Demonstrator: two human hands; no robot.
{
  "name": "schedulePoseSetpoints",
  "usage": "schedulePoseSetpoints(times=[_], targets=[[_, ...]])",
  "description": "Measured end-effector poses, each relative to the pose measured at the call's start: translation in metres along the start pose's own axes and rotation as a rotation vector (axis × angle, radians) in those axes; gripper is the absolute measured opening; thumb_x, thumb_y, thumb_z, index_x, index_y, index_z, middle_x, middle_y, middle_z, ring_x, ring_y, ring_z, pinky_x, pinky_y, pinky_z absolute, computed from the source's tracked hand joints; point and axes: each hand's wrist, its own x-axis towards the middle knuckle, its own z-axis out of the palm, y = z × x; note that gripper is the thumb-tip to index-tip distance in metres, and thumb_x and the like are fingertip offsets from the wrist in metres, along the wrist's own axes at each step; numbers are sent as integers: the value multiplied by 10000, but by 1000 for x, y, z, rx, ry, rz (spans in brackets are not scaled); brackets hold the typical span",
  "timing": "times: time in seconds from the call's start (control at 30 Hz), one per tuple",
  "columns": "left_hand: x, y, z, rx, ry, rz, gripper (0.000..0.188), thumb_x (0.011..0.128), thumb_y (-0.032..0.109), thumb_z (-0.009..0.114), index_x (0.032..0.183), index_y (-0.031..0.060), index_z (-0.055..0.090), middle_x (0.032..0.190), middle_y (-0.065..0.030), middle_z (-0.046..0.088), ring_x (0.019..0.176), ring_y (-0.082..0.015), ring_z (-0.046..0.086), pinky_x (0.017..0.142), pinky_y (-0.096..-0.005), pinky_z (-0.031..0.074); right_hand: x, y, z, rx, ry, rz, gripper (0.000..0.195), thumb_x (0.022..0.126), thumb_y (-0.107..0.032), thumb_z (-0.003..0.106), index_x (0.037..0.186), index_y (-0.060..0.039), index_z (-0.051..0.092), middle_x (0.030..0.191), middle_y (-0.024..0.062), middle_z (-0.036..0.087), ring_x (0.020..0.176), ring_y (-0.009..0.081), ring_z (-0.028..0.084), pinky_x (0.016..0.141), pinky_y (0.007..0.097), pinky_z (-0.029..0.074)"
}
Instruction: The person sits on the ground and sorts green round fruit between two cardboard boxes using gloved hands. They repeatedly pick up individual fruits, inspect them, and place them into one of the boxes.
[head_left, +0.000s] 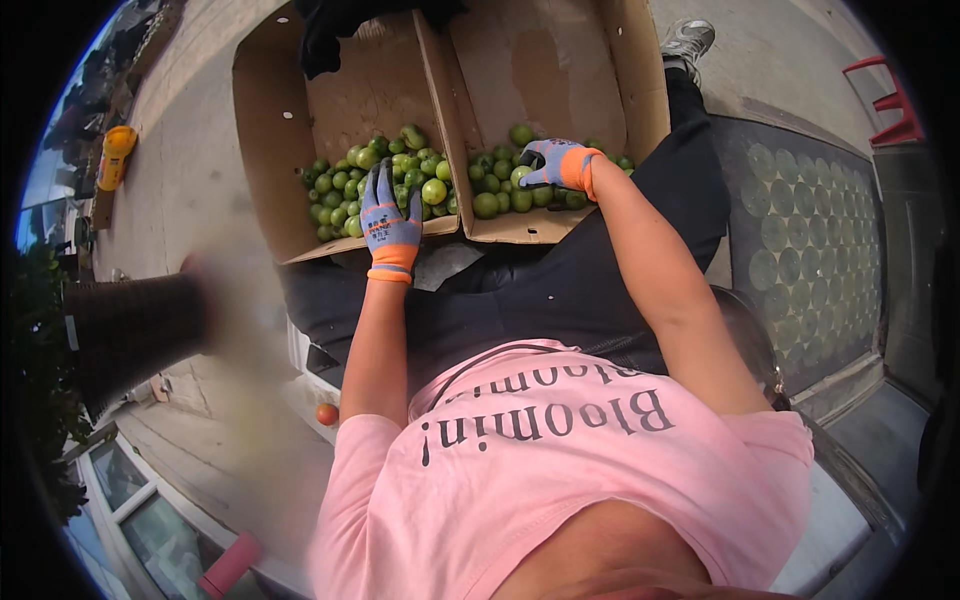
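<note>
In front of me is an open cardboard box (525, 233), parted by an upright cardboard divider (439, 97); I cannot tell if it is two boxes side by side. Small green tomatoes (433, 191) lie heaped along the near side of both halves. My left hand (390, 217), in a grey-blue and orange work glove, rests palm down on the left heap, fingers stretched and thumb apart. My right hand (559, 165), gloved alike, reaches into the right half. Its thumb and fingers close around one green tomato (520, 177); the palm side is hidden.
Black cloth (330, 37) hangs over the box's far edge. A red tomato (327, 414) lies by my left elbow. To the right are a dark panel with round discs (810, 240) and a red plastic chair (892, 105). A yellow object (115, 157) stands far left.
</note>
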Motion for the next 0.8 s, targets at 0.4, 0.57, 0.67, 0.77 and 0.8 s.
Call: schedulePoseSetpoints(times=[0.4,0.57,0.67,0.77,0.8], targets=[[-6,93,11,-312,-110,402,661,747,119,757,1340,-2,492,1319,-231,534,1194,-404,533,1001,-460,450,-21,-25,15,732,-249,-348,385,861,-159,730,1210,-43,615,1036,28,672,913,109,604,806,275,512],[1,85,10,-343,-91,331,591,774,50,710,1330,10,515,1318,-215,542,1204,-394,529,1014,-444,449,-6,-7,4,764,5,-298,331,876,-218,720,1159,-62,647,968,13,679,827,102,609,718,269,500],[2,69,4,-302,-14,241,553,801,50,687,1330,21,529,1309,-206,549,1201,-385,534,1016,-432,451,0,19,1,10,428,-15,341,870,-252,634,1163,-77,655,1035,90,691,890,257,661,775,360,527],[0,43,-2,-246,45,127,547,819,55,689,1337,22,518,1320,-209,540,1213,-378,528,1015,-420,452,16,24,10,-407,154,296,256,825,-160,611,1052,-80,699,1025,96,682,863,267,643,737,368,524],[-5,29,-3,-195,55,86,559,819,54,688,1347,25,507,1328,-206,534,1216,-380,524,1017,-421,451,28,24,14,-500,-22,373,233,803,-128,617,1010,-81,713,1012,89,678,841,257,633,721,360,522]])
